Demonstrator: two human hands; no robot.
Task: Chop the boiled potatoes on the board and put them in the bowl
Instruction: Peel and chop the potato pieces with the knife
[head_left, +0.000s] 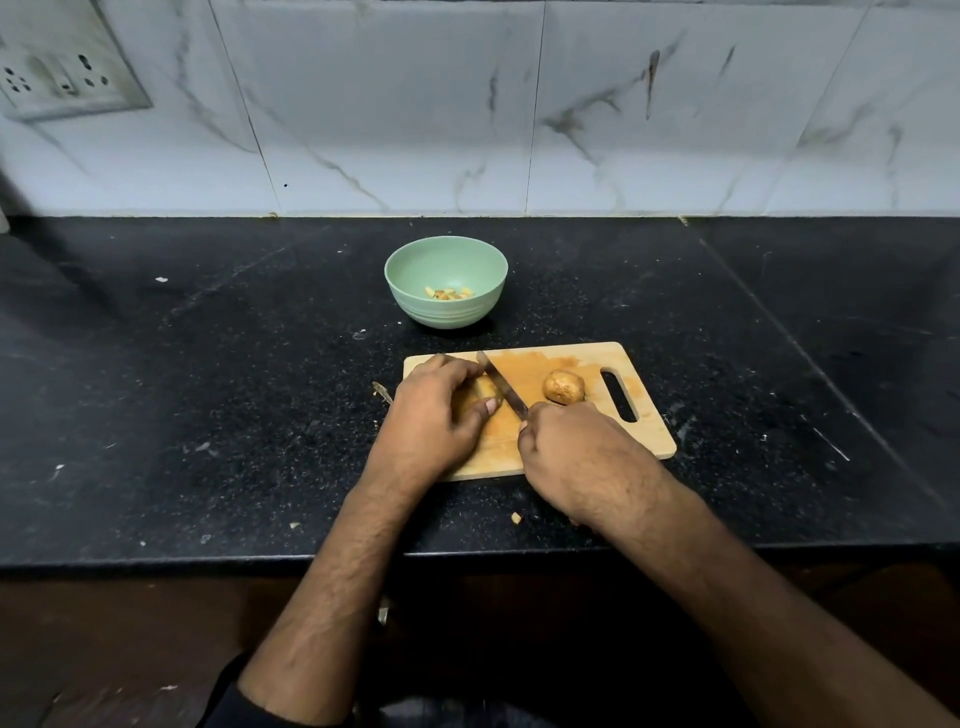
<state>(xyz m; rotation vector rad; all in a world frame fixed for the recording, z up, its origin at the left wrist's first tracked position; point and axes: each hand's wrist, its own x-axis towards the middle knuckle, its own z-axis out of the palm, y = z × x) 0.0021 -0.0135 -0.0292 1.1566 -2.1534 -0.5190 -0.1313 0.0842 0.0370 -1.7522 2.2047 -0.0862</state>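
Work surface: rectangular pale wooden chopping board with a slotted handle, lying on the black speckled stone counter near its front edge.
Left hand: the left hand is curled over a brown-skinned boiled potato at the board's left end, thumb tip pressed on its near side; most of the potato is hidden beneath the fingers.
Right hand: the right hand is closed round the handle of a narrow steel-bladed knife; the handle itself is covered.
Blade: runs diagonally away from the right hand, lying against the right flank of the held potato. Depth of cut cannot be told.
Second potato: a whole round brown potato sits untouched beside the handle slot, apart from both hands.
Receiving vessel: round pale green bowl behind the board, apart from it, holding a few small yellow chopped pieces.
Progress: early in my judgement (one potato under the knife, one waiting).
Handling: boiled flesh is likely soft and crumbly, the loose skin slippery; hold from above with light, spread pressure, fingertips tucked clear of the edge.
Risk: the rounded potato may roll until a flat face is cut.
Strays: a small yellow fragment lies on the counter before the board.
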